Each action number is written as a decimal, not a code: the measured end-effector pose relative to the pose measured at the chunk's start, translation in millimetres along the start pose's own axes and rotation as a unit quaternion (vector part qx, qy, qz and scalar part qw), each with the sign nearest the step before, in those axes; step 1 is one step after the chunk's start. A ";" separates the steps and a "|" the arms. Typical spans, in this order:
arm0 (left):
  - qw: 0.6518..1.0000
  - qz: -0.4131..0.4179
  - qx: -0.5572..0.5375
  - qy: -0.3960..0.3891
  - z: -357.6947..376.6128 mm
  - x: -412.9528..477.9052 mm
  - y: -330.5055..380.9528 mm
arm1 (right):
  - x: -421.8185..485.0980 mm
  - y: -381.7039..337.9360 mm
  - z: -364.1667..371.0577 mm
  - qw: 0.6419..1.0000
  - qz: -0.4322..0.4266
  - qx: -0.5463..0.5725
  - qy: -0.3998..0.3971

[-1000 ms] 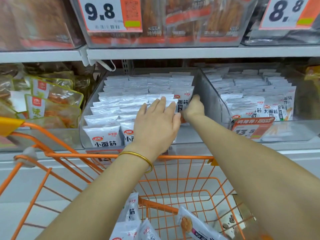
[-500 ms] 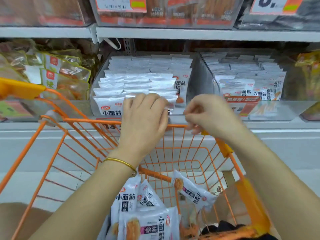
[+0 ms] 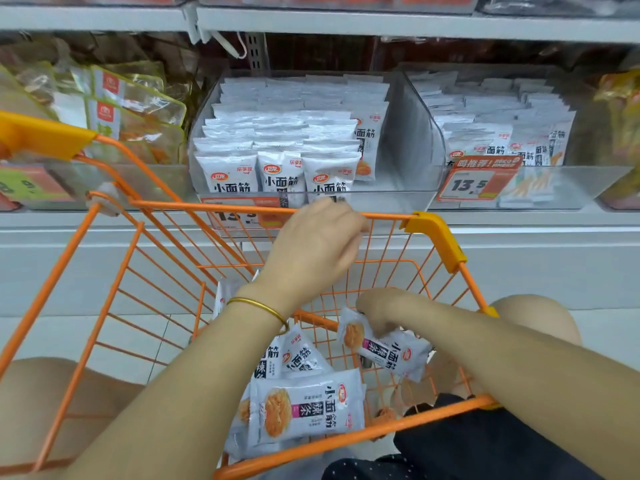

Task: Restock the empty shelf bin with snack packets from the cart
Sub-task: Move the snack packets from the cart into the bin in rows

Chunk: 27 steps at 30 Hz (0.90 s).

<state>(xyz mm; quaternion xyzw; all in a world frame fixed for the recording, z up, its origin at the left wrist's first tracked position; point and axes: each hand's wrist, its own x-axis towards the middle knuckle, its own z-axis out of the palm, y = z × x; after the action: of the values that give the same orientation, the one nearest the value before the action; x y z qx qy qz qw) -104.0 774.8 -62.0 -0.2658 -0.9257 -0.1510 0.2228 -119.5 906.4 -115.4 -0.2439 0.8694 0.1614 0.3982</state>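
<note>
Our right hand (image 3: 375, 311) reaches down into the cart (image 3: 104, 271), wrist bent, fingers closed on the top edge of a packet (image 3: 384, 351) that hangs tilted just above the basket floor. Our left hand (image 3: 318, 251) hovers at the cart's far rim, fingers curled loosely with nothing in them, a bangle (image 3: 259, 306) at the wrist. More packets (image 3: 304, 407) lie in the cart. The bin (image 3: 412, 150) behind is nearly full, with a gap at its right side.
</note>
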 end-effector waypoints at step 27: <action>0.863 -0.331 -0.380 0.040 -36.8 40.8 3.6 | -86.2 40.5 -59.0 0.485 -0.203 0.811 0.258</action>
<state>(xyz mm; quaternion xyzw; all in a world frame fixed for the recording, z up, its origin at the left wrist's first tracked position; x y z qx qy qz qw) -120.8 780.3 -9.9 -0.0016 -0.8203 -0.5665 0.0779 -129.5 937.4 -8.2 -0.0139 0.6054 -0.7704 0.1993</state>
